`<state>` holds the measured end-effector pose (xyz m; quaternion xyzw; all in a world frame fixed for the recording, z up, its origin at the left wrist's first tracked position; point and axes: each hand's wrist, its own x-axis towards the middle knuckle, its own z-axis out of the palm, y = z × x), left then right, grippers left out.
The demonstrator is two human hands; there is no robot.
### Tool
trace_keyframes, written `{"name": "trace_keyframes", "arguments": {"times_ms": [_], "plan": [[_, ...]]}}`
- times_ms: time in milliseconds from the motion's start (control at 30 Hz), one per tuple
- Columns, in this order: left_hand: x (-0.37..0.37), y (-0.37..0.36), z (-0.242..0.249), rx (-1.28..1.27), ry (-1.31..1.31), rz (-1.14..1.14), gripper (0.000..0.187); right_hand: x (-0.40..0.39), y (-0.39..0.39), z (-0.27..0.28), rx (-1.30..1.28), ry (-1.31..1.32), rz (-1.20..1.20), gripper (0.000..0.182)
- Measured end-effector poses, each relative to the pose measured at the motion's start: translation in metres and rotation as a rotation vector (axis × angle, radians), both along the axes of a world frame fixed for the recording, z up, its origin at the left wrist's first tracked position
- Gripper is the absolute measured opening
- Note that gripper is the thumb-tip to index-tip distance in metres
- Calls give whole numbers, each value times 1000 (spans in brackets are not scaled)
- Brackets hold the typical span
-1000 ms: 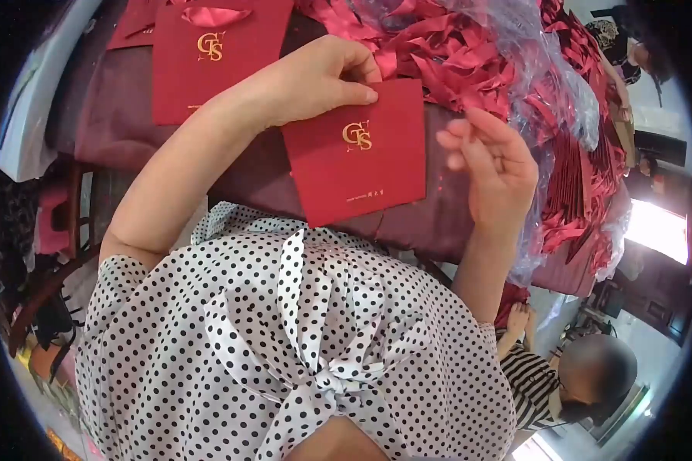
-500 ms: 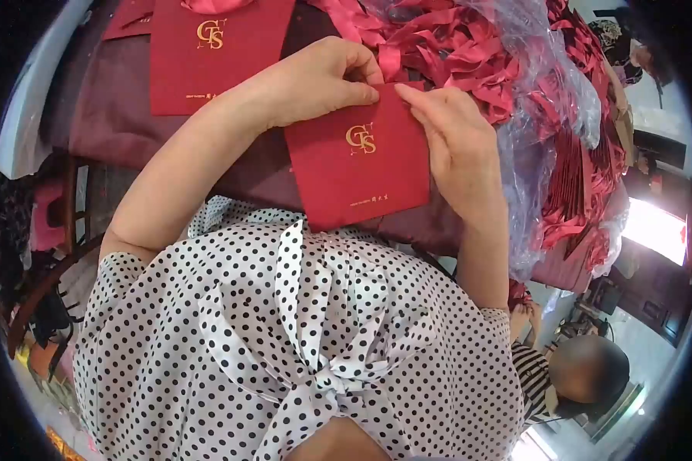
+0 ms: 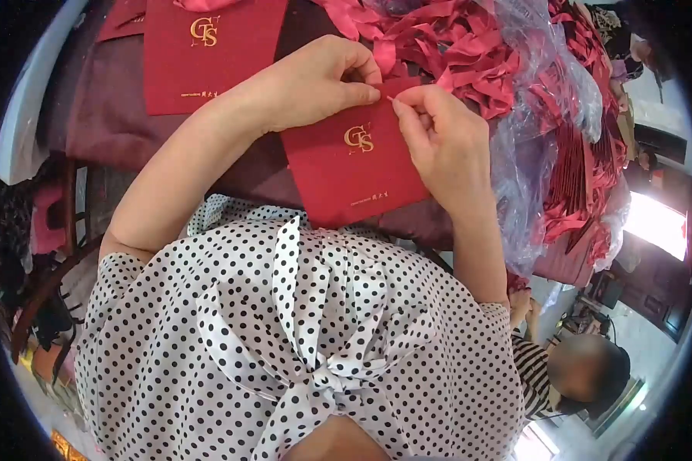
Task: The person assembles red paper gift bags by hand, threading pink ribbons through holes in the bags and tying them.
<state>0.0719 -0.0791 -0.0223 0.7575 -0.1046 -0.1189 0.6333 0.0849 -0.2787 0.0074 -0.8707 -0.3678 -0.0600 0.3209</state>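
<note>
A flat red gift bag (image 3: 354, 173) with gold lettering lies tilted in front of me, over the near edge of the table. My left hand (image 3: 334, 81) grips its top edge, thumb on the front and fingers curled behind. Close to that edge, my right hand (image 3: 444, 138) is closed in a pinch over the front of the bag. Whatever its fingertips hold is too small to make out. A pink-red ribbon (image 3: 384, 55) shows just above the bag's top. Another red gift bag (image 3: 207, 69) lies beyond my left forearm.
A heap of red ribbons (image 3: 469, 61) covers the far right of the dark red tablecloth (image 3: 108, 134). Clear plastic wrap (image 3: 523, 161) and a stack of red bags (image 3: 580, 165) lie on the right. A person in a striped sleeve (image 3: 532, 376) sits at lower right.
My right hand has moved left and inward, from the bag's upper right corner to its front near the top edge, fingers now pinched. My left hand stays on the top edge.
</note>
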Motion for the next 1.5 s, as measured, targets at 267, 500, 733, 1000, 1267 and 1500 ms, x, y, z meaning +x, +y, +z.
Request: {"name": "trace_keyframes", "arguments": {"times_ms": [267,500,733,1000,1267,1500], "plan": [[-2,0,-1,-48,0,-53,6,-8,7,-5,-171,-365,118,9],[-14,1,11,-101,-80,-49,4,1,2,-3,244,434,3,16],[-17,6,28,-135,120,-110,4,-9,1,7,101,215,101,17],[-17,9,24,459,-663,-33,13,-8,-13,13,-17,78,142,18],[-38,10,34,327,-488,315,37,-2,-32,6,-23,179,45,18],[-53,7,5,469,-495,84,18,-5,-52,15,-19,111,-13,35]]}}
